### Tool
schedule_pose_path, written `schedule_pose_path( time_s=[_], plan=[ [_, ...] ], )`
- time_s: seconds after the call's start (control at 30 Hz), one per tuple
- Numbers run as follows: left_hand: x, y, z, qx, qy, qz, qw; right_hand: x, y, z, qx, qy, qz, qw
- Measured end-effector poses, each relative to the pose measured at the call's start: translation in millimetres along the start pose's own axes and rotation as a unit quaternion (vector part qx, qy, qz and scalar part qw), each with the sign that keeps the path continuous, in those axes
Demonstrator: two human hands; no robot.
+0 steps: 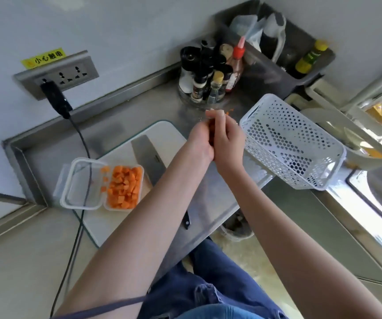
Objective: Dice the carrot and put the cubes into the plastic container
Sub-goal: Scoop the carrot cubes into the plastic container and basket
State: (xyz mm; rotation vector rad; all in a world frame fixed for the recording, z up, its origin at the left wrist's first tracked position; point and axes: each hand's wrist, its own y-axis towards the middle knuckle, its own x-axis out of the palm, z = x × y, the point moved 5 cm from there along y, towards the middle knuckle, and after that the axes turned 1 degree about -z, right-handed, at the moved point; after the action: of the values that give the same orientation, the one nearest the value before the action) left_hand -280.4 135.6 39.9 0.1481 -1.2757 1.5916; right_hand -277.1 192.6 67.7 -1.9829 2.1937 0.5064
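Observation:
My left hand (pixel 198 143) and my right hand (pixel 228 140) are pressed together above the steel counter, cupped round a few orange carrot cubes (pixel 211 132) that show in the gap between them. The clear plastic container (pixel 140 180) sits at the left end of the white cutting board (pixel 162 132), holding several carrot cubes (pixel 124 188). Its hinged lid (pixel 80 184) lies open to the left with three loose cubes on it. The knife (pixel 147 157) lies flat on the board, its black handle (pixel 186 221) poking out under my left forearm. Small carrot bits (pixel 230 110) lie beyond my fingers.
A white perforated basket (pixel 291 143) stands just right of my hands. Behind them is a round rack of spice bottles (pixel 208 81) and a grey bin (pixel 275 72). A black cable (pixel 79 139) runs from the wall socket across the container lid. A sink (pixel 374 196) is at the right.

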Motion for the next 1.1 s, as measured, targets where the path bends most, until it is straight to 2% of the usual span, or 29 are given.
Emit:
schedule_pose_path(
  time_s=[0.13,0.3,0.43,0.6,0.7,0.83,0.97,1.1],
  plan=[
    [53.5,8.2,-26.1,-0.032,0.094,-0.001,0.995,-56.6,25.0,24.5,0.087,0.111,0.122,0.982],
    [101.0,37.3,-58.8,-0.052,0.147,0.001,0.988,-101.3,60.8,68.8,0.243,0.212,0.176,0.93],
    [113.3,71.2,-85.8,-0.059,0.127,0.016,0.99,-119.4,83.8,112.4,0.339,0.266,0.159,0.888],
    [101.7,110.1,-106.2,-0.049,0.107,0.076,0.99,-121.9,97.5,157.5,0.454,0.395,0.114,0.79],
    [97.3,126.7,-113.1,-0.041,0.105,0.124,0.986,-115.5,104.5,177.2,0.492,0.407,0.123,0.76],
    [104.4,142.7,-118.4,-0.043,0.125,0.164,0.978,-110.6,115.5,190.0,0.505,0.395,0.153,0.752],
    [110.5,139.5,-119.6,-0.034,0.183,0.173,0.967,-110.4,117.1,196.7,0.486,0.351,0.13,0.79],
    [109.0,137.5,-120.6,-0.046,0.184,0.163,0.968,-109.8,110.8,205.7,0.458,0.373,0.128,0.797]
  ],
)
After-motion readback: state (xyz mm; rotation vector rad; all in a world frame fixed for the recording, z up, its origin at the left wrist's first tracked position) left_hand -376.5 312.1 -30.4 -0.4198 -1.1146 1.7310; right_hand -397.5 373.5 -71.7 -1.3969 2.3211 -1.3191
